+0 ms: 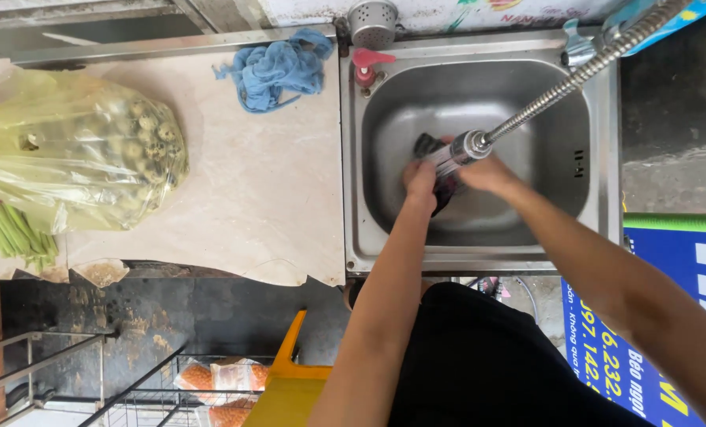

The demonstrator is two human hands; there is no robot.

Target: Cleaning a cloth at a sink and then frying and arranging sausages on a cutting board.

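Both my hands reach into a steel sink (pixel 369 229). My left hand (pixel 420 180) and my right hand (pixel 487 172) are closed on a dark cloth (pixel 441 194) held between them over the basin. A flexible metal faucet hose (pixel 562 87) comes in from the upper right, and its nozzle (pixel 464 150) hangs right above the cloth, between my hands. Most of the cloth is hidden by my fingers and the nozzle.
A blue rag (pixel 278 69) lies on the pale counter (pixel 266 190) left of the sink. A yellow plastic bag (pixel 76 150) of small speckled eggs and green stalks (pixel 17 233) lie at far left. A red-topped knob (pixel 366 65) and perforated metal cup (pixel 373 22) sit behind the sink. A wire rack (pixel 171 391) stands below.
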